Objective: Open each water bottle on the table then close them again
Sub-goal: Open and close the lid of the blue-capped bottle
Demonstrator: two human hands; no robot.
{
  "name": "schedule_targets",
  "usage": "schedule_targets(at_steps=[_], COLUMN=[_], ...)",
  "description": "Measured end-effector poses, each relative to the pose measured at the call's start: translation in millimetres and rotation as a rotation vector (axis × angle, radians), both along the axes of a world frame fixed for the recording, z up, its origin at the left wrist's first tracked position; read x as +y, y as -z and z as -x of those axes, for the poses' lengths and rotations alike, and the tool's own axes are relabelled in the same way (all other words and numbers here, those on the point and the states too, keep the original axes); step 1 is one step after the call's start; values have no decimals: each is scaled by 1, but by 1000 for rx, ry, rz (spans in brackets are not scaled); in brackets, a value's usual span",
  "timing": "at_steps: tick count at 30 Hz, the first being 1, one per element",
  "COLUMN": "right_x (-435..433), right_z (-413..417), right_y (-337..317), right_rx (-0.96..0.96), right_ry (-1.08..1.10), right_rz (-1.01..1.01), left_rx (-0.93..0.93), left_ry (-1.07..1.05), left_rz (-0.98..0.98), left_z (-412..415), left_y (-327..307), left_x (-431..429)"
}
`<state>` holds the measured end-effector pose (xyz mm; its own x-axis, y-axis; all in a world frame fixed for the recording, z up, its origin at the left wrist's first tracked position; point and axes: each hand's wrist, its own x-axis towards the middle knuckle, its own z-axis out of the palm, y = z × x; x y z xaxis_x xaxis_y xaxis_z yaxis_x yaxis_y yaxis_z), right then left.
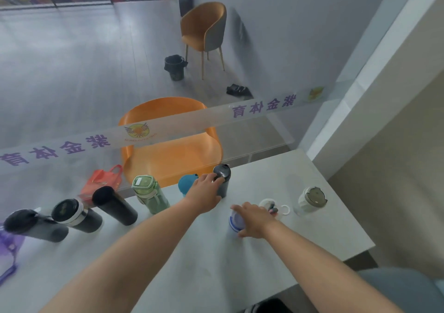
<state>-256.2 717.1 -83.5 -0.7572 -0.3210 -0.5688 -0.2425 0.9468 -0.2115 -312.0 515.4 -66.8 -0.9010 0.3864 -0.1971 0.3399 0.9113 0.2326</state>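
Left hand (204,192) fingers (208,177) are clamping the grey bottle (222,180), steadying it on the counter (192,252); right hand (254,219) fingers, apart, are reaching over the white bottle (234,222).

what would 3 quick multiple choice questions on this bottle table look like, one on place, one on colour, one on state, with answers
1. Where is the left hand?
A. on the dark grey bottle
B. on the green bottle
C. flat on the table

2. What colour is the cap of the bottle partly hidden behind the left hand?
A. red
B. blue
C. white

3. How do the bottles along the far edge stand?
A. lying down
B. stacked
C. upright

Answers:
1 A, its fingers wrap the bottle just under the lid.
2 B, the blue cap shows beside the wrist.
3 C, each stands on its base; the right hand rests on a separate white and blue bottle nearer the person.
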Motion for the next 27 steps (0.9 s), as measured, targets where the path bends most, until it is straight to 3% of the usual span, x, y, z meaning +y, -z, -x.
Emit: schedule_targets(at_steps=[5, 13, 21, 27], right_x=[6, 45, 71, 69], right_z=[21, 121, 187, 200], right_y=[0, 2, 9, 16], right_rx=[54, 102, 102, 88], right_ry=[7, 2, -156, -219], right_rz=[13, 51, 112, 141], left_rx=[1, 29, 129, 257], left_ry=[-33, -199, -408, -359], left_rz=[3, -66, -83, -4], left_z=[1, 30, 41, 42], left_y=[0, 9, 27, 29], left_x=[3, 35, 78, 82])
